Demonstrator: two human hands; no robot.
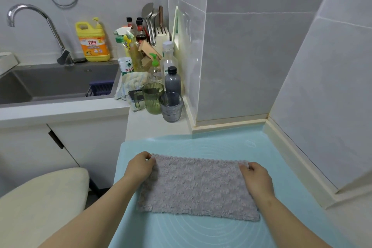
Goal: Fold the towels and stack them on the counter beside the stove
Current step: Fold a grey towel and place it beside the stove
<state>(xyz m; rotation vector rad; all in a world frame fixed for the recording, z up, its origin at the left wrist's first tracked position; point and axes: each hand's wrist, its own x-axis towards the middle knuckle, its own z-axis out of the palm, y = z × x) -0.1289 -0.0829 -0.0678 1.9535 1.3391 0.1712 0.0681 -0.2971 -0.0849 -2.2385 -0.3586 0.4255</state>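
Both forearms run up from the near edge onto the mat (201, 233), light blue with faint printed circles, covering the counter in front of me. Towel (198, 184) lies flat in the middle of the mat: grey, fluffy, wider than deep, scalloped far edge.

Left hand (141, 166) is at the towel's far left corner, fingers curled and pinched on the edge. Right hand (256, 177) is at the far right corner, fingers closed on the fabric there too, palm resting on the towel. Both near corners lie loose on the mat.

Past the mat's far left corner: a grey cup (171, 107) and a green mug (152, 98), just beside each other, with a dark bottle (172, 81) behind them. Further back from the mat, a cluster of bottles and a knife block (161, 36) with utensils sits against the tile wall. A crumpled rag (130, 84) lies left of the mug, at the sink (60, 84) rim. Yellow jug (92, 41) stands behind the sink, by the tap (36, 26). Left of the mat, off the counter, is a cream surface (42, 197); can't tell what it is.
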